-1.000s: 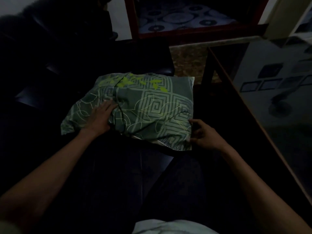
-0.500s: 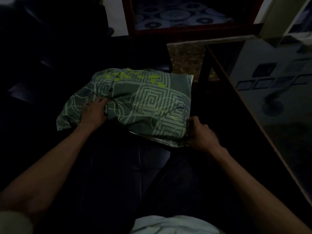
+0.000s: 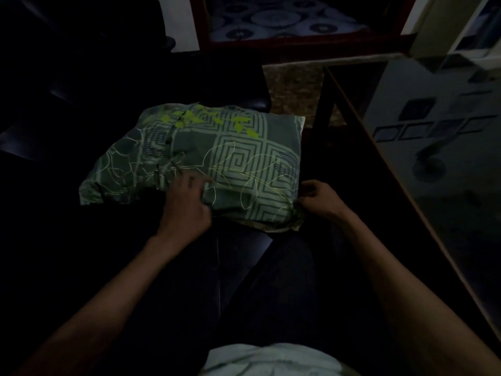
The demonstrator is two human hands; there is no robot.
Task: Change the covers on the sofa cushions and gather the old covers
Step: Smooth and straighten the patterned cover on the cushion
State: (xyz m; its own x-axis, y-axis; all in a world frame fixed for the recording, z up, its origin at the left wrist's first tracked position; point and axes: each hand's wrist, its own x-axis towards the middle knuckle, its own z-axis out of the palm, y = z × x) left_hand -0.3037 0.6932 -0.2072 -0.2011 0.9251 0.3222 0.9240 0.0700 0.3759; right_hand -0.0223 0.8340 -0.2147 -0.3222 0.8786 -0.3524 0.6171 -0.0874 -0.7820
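A green patterned cushion lies flat on the dark sofa, just beyond the person's knees, its long axis running left to right. The left hand grips bunched cover at the near edge; the right hand pinches the near right corner.

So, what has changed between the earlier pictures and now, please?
The left hand moved right along the green patterned cushion, from its loose left part toward the middle of the near edge, where it now touches the fabric. The right hand stayed at the near right corner, fingers curled; its grip is hard to judge. The cushion itself lies where it was.
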